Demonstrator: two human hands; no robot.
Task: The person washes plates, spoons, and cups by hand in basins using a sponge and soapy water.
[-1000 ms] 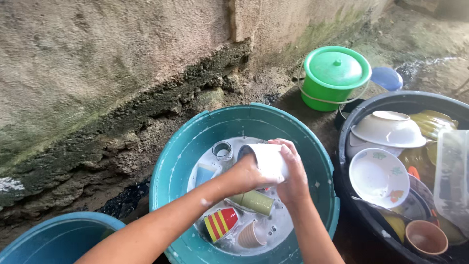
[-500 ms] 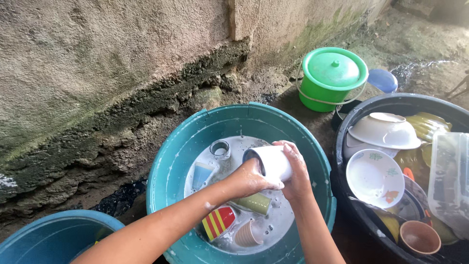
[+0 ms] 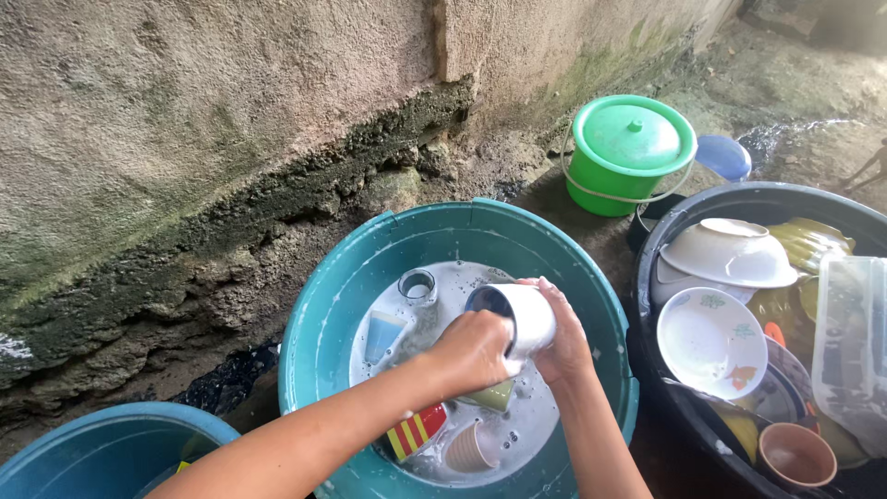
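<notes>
Held tilted over the milky water of the round teal plastic basin (image 3: 323, 305): a white ceramic mug (image 3: 527, 314), cradled by the right hand (image 3: 562, 346) beneath and gripped at its rim by the left hand (image 3: 476, 351), with soaking cups directly below, presumably for dripping back.

We see our own two arms coming up from the bottom edge of the view, both bare from the elbow region down to the fingers: no sleeve, no glove, no watch, ring or band shows on either. Our left hand (image 3: 476, 351) and its forearm look wet, with small flecks of white suds clinging along the forearm and near the wrist. Our right hand (image 3: 564, 342) is wet too, its skin glistening, with short, unpainted nails as far as we can tell.
</notes>
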